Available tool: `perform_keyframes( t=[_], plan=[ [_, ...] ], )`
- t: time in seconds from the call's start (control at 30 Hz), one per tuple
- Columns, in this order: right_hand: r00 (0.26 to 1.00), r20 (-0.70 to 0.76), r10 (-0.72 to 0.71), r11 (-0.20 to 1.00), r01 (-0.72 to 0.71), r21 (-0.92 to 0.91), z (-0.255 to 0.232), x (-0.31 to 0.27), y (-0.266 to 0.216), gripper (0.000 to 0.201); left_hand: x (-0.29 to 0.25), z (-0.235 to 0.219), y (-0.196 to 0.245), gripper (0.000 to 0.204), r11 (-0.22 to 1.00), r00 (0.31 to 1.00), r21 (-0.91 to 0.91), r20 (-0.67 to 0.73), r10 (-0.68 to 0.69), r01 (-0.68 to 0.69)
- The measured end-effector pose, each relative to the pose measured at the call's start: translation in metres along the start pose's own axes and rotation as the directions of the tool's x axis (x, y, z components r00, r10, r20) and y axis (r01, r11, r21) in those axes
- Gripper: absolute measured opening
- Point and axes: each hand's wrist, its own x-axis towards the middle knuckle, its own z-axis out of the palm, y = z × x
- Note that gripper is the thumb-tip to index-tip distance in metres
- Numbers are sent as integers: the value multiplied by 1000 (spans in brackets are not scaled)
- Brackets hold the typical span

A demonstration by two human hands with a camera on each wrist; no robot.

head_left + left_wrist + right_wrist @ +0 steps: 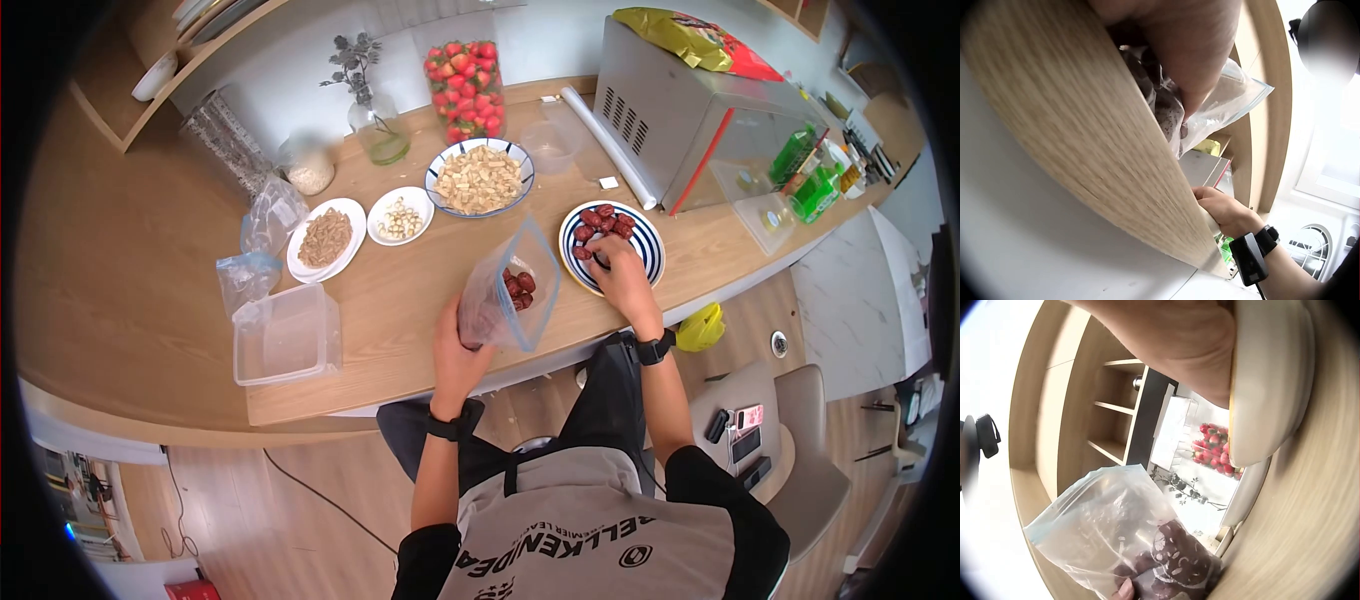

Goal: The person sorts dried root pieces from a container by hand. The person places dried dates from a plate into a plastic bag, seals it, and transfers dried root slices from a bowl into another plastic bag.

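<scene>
Right hand (pixel 622 275), head view, lowers bent fingers to red dates (pixel 603 222) on the striped plate (pixel 652 268); pinching is unclear. Left hand (pixel 460 347) grips the date bag (pixel 490 300), counter (pixel 400 325) showing between bag and plate. Left wrist: bag near the counter's edge. Right wrist: dates fill the bag's lower part.

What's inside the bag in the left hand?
The bag holds wrinkled dark red fruits, apparently dates, seen at its opening and through the plastic. The left hand covers part, so the full count can't be told.
</scene>
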Motion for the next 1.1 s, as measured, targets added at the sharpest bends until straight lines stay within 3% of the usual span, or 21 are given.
perform_keyframes(
  t=[0.17,0.47,0.53,0.57,0.6,0.67,0.7,0.77,0.8,0.87,0.9,0.93,1.03,1.1],
  plan=[
    [1000,19,19,1000,-18,-20,1,-1,4,20,1,-1,0,74,999,1000,34,3,18,-18],
    [994,42,-104,989,108,-103,0,5,-2,24,0,-2,2,73,999,1000,47,4,7,-7],
    [999,-47,25,999,-24,37,-1,4,-10,24,1,-3,2,73,999,1000,50,0,6,-6],
    [979,-197,-59,993,78,90,0,4,-13,19,1,-3,4,73,998,1000,57,8,-5,5],
    [979,-191,-66,992,85,92,0,2,-15,19,1,-3,4,74,998,1000,64,15,-18,17],
    [862,-479,164,887,83,454,-6,-4,-25,17,0,-3,6,74,998,1000,67,7,-12,11],
    [864,-475,169,886,77,457,-14,-4,-41,17,0,-4,6,74,997,1000,71,13,-2,1],
    [696,-626,351,673,278,685,-31,-4,-80,17,-1,-3,2,75,998,1000,57,16,-15,14],
    [689,-629,360,677,272,684,-31,-7,-85,17,-1,-1,0,75,999,1000,38,14,-23,22],
    [840,-534,101,762,280,584,-35,-12,-92,25,0,0,-3,75,1000,1000,17,14,-14,14],
    [902,-401,-159,886,310,345,-41,-10,-94,30,0,1,-4,75,1000,1000,-4,-1,-6,6],
    [920,-337,-202,917,299,265,-40,-12,-103,33,0,1,-4,75,1000,1000,-7,6,-3,3],
    [917,-359,-176,941,264,212,-31,-7,-68,28,1,0,-5,75,1000,1000,13,-2,18,-18],
    [950,-299,92,979,-31,203,-28,-2,-35,29,0,0,-3,75,1000,1000,-1,9,-5,5]
  ],
)
